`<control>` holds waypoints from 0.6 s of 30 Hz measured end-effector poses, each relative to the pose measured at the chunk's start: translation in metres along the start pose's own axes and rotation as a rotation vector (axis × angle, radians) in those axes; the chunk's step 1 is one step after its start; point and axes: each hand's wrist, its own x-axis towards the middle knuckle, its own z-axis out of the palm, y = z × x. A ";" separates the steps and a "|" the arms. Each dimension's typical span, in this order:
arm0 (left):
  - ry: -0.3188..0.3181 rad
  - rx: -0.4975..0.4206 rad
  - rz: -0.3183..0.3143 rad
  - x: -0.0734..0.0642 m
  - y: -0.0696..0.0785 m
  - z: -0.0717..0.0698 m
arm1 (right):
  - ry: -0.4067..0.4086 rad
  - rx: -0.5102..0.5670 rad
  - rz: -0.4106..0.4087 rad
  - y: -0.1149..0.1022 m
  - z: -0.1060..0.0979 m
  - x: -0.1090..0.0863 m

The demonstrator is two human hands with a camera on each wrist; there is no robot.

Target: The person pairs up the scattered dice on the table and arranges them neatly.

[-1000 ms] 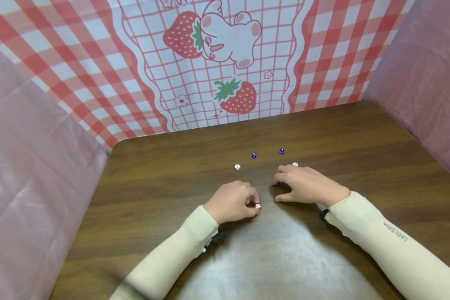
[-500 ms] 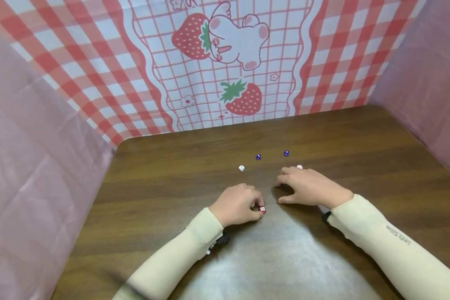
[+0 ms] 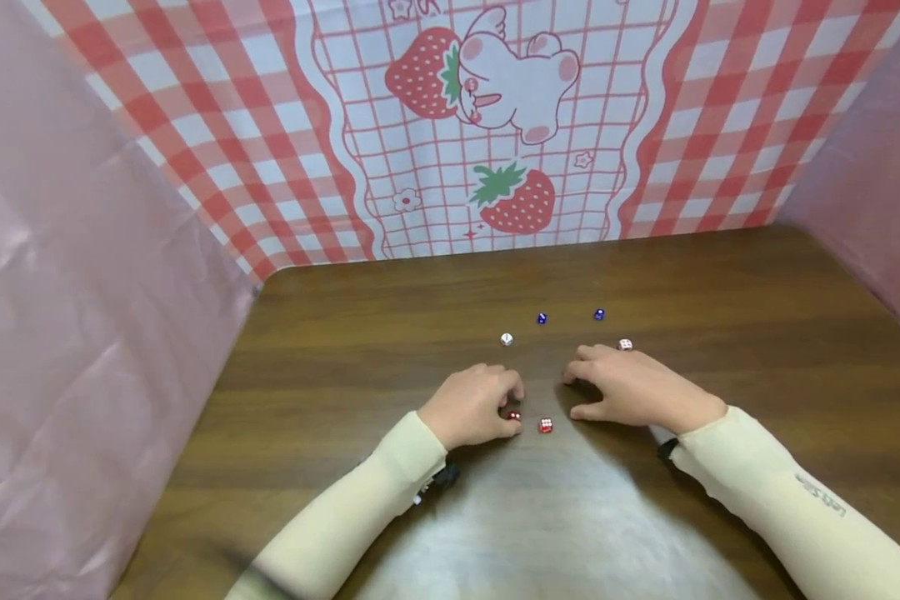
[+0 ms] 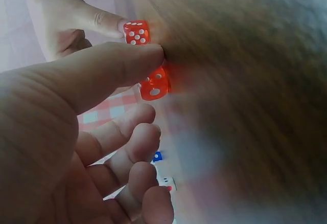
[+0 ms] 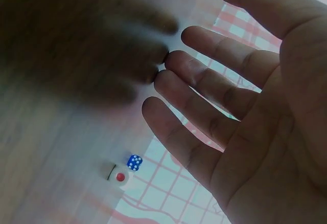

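In the head view my left hand (image 3: 474, 406) is low over the wooden table, thumb and index finger around a red die (image 3: 513, 416). From the left wrist, the thumb partly covers that red die (image 4: 154, 88), while the index fingertip is apart from it; thumb contact is unclear. A second red die (image 3: 545, 425), six pips up, sits on the tabletop between the hands. My right hand (image 3: 641, 385) hovers to its right, fingers spread and holding nothing. Just behind the right hand lies a white die (image 3: 626, 344).
Two blue dice (image 3: 542, 318) (image 3: 599, 314) and a rounded white die (image 3: 507, 339) lie farther back on the table (image 3: 390, 308). Behind stands a red-checked strawberry cloth (image 3: 300, 167). Pink cloth (image 3: 105, 317) hangs at both sides.
My left hand has drawn left, away from the six-up red die, which stays on the table. Another red die now shows between its thumb and index finger. The camera view has shifted slightly.
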 end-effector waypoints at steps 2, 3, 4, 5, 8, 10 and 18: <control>-0.001 0.001 -0.004 -0.001 -0.001 0.000 | 0.003 0.001 -0.010 -0.002 0.000 0.002; -0.001 0.001 -0.004 -0.002 -0.002 -0.001 | 0.000 0.002 -0.009 -0.002 0.000 0.002; -0.002 0.000 -0.001 -0.002 -0.002 0.000 | -0.001 0.003 -0.008 -0.003 -0.001 0.002; -0.003 0.000 0.004 -0.002 -0.002 0.000 | -0.002 0.004 -0.007 -0.003 0.000 0.002; -0.003 0.000 0.014 -0.003 -0.002 0.001 | -0.005 0.009 -0.006 -0.004 0.000 0.002; -0.004 0.001 0.017 -0.003 -0.003 0.001 | -0.002 0.007 -0.009 -0.004 0.000 0.003; 0.008 0.010 0.024 -0.005 -0.006 0.003 | 0.012 0.006 -0.035 -0.005 0.001 0.006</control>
